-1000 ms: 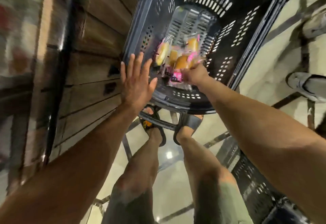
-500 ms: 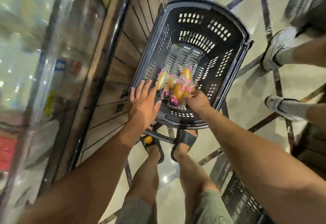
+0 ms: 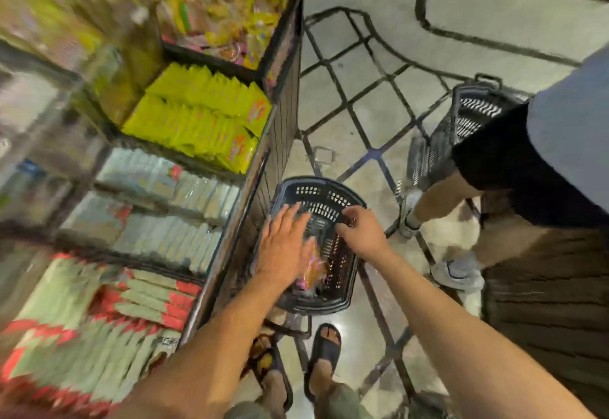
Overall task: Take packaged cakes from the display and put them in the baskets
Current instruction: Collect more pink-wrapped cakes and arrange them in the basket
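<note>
Black plastic lay under both your hands: the basket [image 3: 342, 300] sat on the floor [image 3: 362, 115] right against the foot of the display [image 3: 260, 168], likely parked there so a pack only had to travel a short drop from shelf to basket. Your left hand [image 3: 285, 247] hovered flat over the basket's near-left part, fingers spread and holding nothing, a loose palm that looked ready to steady or swing toward the shelves on its left. Your right hand [image 3: 361, 232] was half curled above the far-right rim; whether it pinched anything I cannot tell, as the fingertips were blurred. The cakes [image 3: 313, 272] showed as an orange and pink smear just beside your left hand's little-finger edge, down inside the basket, so they seemed already delivered rather than carried. Left of your left hand the display held rows of pale packs [image 3: 171, 237], yellow packs [image 3: 201, 122] farther out, and red-edged ones [image 3: 108, 329] nearer your elbow; which of these were cakes was too blurred to say. Beyond your right hand stood a second basket [image 3: 471, 122] beside another person's legs [image 3: 438, 201], well apart from your own, probably a later target. Your sandals [image 3: 324, 352] stood just behind the near basket, close enough to reach both places without stepping.
</note>
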Available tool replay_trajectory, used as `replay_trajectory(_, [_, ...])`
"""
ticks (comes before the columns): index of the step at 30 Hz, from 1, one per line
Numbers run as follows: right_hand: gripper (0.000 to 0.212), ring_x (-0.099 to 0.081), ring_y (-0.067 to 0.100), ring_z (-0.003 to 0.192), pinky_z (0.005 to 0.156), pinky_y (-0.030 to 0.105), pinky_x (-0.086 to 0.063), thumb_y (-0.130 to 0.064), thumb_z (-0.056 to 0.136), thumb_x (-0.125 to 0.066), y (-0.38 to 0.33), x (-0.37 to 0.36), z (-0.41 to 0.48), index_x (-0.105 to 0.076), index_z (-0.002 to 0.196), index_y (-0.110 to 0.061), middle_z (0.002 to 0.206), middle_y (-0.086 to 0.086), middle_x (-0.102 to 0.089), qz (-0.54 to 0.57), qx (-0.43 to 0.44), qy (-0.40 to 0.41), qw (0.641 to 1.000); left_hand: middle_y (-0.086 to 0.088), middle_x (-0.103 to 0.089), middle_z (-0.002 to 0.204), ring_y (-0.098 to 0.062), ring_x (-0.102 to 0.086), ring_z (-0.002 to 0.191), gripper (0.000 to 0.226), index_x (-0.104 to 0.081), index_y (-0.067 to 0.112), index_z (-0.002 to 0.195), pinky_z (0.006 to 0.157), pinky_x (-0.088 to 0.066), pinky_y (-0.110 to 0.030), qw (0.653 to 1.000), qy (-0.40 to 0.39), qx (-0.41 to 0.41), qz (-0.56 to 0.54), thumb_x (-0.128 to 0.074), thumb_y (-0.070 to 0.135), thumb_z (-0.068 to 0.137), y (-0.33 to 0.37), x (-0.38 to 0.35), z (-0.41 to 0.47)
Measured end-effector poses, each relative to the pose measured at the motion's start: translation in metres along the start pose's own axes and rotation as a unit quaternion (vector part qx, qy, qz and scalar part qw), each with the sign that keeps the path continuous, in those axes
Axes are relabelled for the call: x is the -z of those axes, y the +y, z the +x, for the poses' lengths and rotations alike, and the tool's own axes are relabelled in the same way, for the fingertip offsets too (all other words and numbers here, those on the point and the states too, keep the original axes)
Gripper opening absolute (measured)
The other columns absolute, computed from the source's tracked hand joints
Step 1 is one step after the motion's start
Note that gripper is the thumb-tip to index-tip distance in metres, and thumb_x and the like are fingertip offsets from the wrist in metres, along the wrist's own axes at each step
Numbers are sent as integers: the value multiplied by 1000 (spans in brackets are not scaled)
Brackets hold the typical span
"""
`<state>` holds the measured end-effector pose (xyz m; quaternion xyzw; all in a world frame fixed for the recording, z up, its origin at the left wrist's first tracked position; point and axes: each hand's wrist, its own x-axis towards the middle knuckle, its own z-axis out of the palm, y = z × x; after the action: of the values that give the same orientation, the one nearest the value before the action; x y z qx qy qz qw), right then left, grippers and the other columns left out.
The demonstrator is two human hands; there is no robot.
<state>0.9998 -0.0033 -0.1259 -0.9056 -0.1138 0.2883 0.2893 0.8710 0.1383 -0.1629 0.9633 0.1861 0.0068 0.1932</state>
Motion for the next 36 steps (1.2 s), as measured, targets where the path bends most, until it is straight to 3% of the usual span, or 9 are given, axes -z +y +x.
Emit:
replay_trajectory(6, [45, -57, 25, 123, 105, 41, -47, -31, 91, -68, -79, 69, -40, -58, 133, -18, 134, 8, -55, -30, 131, 68, 989, -5, -44, 159, -28, -34, 152, 58, -50, 25, 148, 121, -31, -51, 991, 117, -33, 54, -65, 44, 95, 8, 108, 16])
replay_trajectory(11, [44, -51, 20, 126, 101, 33, -41, -29, 94, -65, -138, 100, -63, -56, 135, -21, 136, 2, -51, -85, 242, 90, 962, -7, -53, 153, -31, -47, 144, 64, -58, 22, 141, 114, -42, -56, 972, 213, 9, 96, -79, 42, 84, -1, 180, 2])
replay_trajectory(13, [47, -49, 22, 129, 103, 34, -41, -30, 93, -66, -160, 105, -70, -55, 137, -19, 137, 3, -50, -106, 291, 92, 946, -7, -55, 151, -30, -49, 143, 57, -61, 22, 138, 111, -43, -56, 960, 251, 33, 120, -74, 45, 88, -6, 202, -13])
replay_trajectory(15, [49, -47, 24, 132, 108, 35, -37, -29, 93, -67, -180, 105, -79, -54, 139, -17, 138, 5, -50, -131, 345, 82, 926, -7, -54, 151, -30, -48, 143, 52, -62, 22, 138, 112, -42, -55, 949, 275, 67, 141, -56, 52, 95, -11, 220, -36])
replay_trajectory(17, [49, -44, 26, 134, 109, 34, -32, -25, 93, -68, -200, 102, -91, -55, 138, -14, 138, 8, -50, -146, 396, 64, 904, -8, -49, 156, -30, -42, 148, 58, -56, 23, 144, 116, -39, -56, 941, 283, 100, 156, -44, 54, 97, -16, 236, -66])
replay_trajectory(20, [49, -44, 28, 133, 109, 40, -35, -27, 91, -71, -225, 87, -116, -56, 136, -15, 136, 9, -50, -159, 461, 34, 872, -6, -39, 163, -29, -32, 153, 60, -49, 24, 150, 122, -29, -55, 924, 300, 162, 172, -57, 51, 97, -21, 254, -122])
replay_trajectory(23, [48, -46, 29, 132, 106, 44, -40, -30, 90, -71, -244, 63, -149, -57, 134, -17, 135, 7, -51, -162, 529, 7, 833, -6, -32, 167, -29, -24, 156, 64, -41, 26, 155, 126, -21, -55, 905, 306, 228, 189, -56, 51, 99, -21, 266, -187])
replay_trajectory(32, [46, -51, 35, 121, 101, 42, -41, -24, 86, -73, -280, -38, -296, -59, 128, -11, 124, 12, -55, -167, 656, -94, 730, -3, -27, 168, -28, -20, 157, 58, -41, 26, 154, 127, -18, -53, 831, 324, 395, 221, -52, 50, 102, -19, 259, -411])
replay_trajectory(36, [49, -48, 33, 126, 104, 37, -38, -25, 89, -72, -278, -91, -373, -56, 133, -10, 129, 13, -52, -164, 696, -141, 685, -1, -20, 171, -25, -11, 159, 56, -36, 28, 157, 128, -13, -52, 797, 305, 475, 216, -42, 50, 106, -10, 241, -514])
